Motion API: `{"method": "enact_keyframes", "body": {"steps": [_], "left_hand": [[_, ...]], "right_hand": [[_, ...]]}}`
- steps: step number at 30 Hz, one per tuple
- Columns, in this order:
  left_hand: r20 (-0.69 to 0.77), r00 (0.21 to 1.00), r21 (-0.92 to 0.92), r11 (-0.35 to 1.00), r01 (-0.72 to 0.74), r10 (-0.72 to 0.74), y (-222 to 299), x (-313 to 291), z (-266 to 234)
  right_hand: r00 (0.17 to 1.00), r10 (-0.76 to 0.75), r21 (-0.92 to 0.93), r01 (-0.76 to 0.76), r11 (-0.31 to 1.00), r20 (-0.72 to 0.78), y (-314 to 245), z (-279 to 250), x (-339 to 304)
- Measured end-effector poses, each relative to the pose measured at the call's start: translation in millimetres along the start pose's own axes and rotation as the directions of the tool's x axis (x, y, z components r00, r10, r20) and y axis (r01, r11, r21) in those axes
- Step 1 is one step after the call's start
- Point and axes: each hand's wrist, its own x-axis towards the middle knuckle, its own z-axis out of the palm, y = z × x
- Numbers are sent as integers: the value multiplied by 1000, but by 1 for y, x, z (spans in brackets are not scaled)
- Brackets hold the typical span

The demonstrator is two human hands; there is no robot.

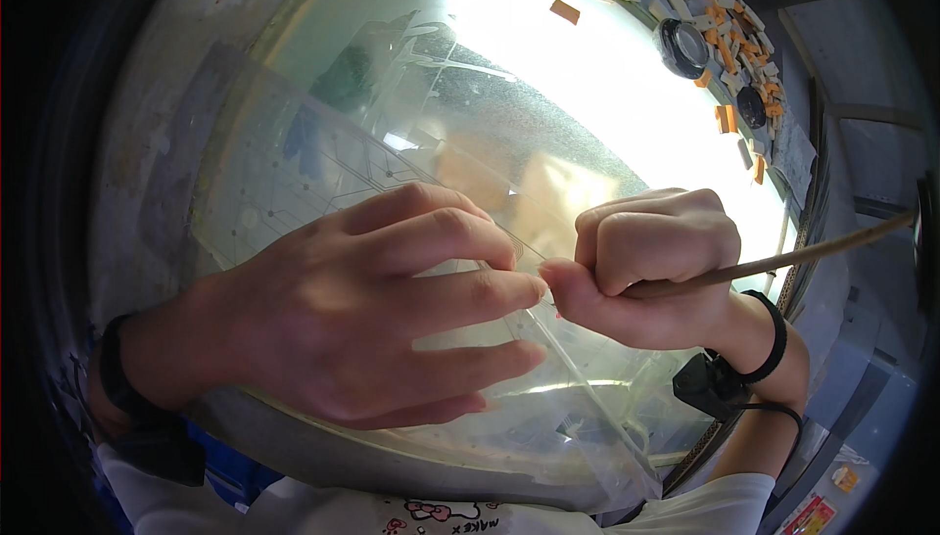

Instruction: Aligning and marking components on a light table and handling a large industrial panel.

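Clenching a thin wooden stick (pixel 783 259) in the fisted right hand (pixel 651 266), shaft running out rightward, tip hidden at the thumb. Pressing flat, fingers spread, the left hand (pixel 382 305) just beside it on the clear plastic sheet (pixel 323 143) beneath both.

My left hand (pixel 372 300) lies flat with fingers stretched out. My right hand (pixel 651 266) is a tight fist, thumb touching my left fingertips.
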Motion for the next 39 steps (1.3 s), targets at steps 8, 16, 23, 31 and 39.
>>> {"method": "enact_keyframes", "body": {"steps": [8, 16, 23, 31, 39], "left_hand": [[10, 1000, -1, 1000, 2, -2, 0, 1, 0], [30, 1000, 15, 1000, -4, 3, 1, 4, -9], [21, 999, -63, 997, -43, 45, 2, 5, -4], [-29, 996, 51, 996, -79, 80, 9, 2, -8], [-41, 993, 59, 992, -110, 113, 9, 3, -5]], "right_hand": [[1000, 8, 10, -8, 1000, 18, 0, -2, 0], [1000, 3, 20, -3, 1000, -1, -2, -3, 3], [932, 361, 119, -361, 925, 23, -12, -14, -4], [873, 133, -733, -468, 493, -469, -27, -104, -53], [757, 138, -757, -586, -290, -639, -5, -157, -79]]}}
